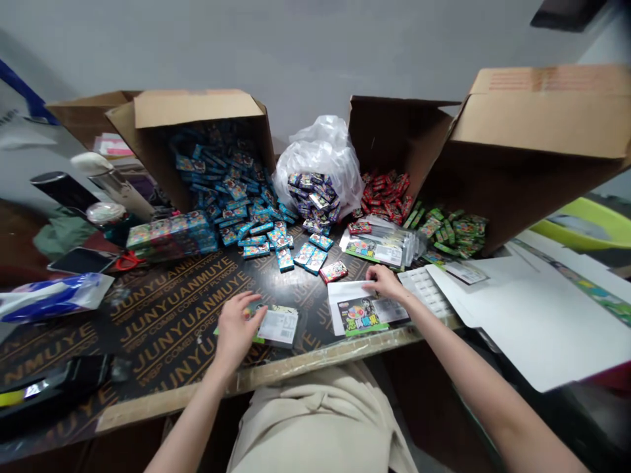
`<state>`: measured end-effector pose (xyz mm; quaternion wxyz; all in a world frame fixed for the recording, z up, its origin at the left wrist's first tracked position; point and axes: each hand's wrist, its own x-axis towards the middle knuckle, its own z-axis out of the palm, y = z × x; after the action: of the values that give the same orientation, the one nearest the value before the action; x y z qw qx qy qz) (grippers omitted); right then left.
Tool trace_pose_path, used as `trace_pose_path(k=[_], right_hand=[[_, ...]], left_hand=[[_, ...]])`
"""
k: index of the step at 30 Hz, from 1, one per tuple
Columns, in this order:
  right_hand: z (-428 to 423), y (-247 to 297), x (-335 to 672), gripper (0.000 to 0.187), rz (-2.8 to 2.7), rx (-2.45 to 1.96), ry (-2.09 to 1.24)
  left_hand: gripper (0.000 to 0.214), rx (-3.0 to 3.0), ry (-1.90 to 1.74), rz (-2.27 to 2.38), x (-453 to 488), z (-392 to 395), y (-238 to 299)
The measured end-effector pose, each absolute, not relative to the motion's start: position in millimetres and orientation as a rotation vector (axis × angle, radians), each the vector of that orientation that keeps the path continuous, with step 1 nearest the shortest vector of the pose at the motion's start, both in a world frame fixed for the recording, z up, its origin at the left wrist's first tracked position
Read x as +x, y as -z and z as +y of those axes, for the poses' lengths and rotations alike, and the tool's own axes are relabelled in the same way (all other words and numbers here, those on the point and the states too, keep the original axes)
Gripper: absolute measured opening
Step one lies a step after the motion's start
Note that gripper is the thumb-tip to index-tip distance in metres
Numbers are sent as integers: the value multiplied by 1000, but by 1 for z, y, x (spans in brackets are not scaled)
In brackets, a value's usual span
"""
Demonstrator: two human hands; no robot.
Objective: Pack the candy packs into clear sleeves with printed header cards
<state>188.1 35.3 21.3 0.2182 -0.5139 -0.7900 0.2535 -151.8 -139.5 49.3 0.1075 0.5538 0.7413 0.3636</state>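
Observation:
My left hand point(240, 328) rests near the table's front edge, its fingers apart over a flat printed packet point(280, 326) with a white label panel. Part of that packet is hidden under the hand. Further right, my right hand point(387, 286) has thumb and fingers closed at the upper edge of a white paper sheet point(337, 303). Against this sheet lies a colourful printed card point(359, 315) with a green lower edge. Just beyond are a small red box point(334, 271) and several small blue boxes point(311, 257).
Cartons spill blue boxes point(236, 190), red boxes point(387, 196) and green boxes point(458, 230). A clear plastic bag point(323, 148) holds purple boxes. More printed packets point(377, 244) are stacked behind my right hand. A tape dispenser point(54, 387), phone point(83, 260) and white sheets point(532, 315) lie around.

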Motion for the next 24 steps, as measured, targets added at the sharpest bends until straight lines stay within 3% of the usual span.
trace_pose_path(k=[6,12,16,20,24], right_hand=[[1,-70,180,21,-1989,-1140,-819],[-47,-126,159,20,-2083,-551,-1349],[-53,-125,142,25,-2154,-480,-1471],[-51,-110,130,21,-1877,-653,-1575],[-53,-94,127,46,-1426,-742,-1702]], left_hand=[[38,1190,-1205,1607,-106,-106,-59],[40,1198,-1142,1250,-78,-99,-92],[66,1372,-938,1016,-66,-110,-110],[25,1167,-785,1045,-66,-118,-103],[26,846,-1112,1220,-74,-124,-88]])
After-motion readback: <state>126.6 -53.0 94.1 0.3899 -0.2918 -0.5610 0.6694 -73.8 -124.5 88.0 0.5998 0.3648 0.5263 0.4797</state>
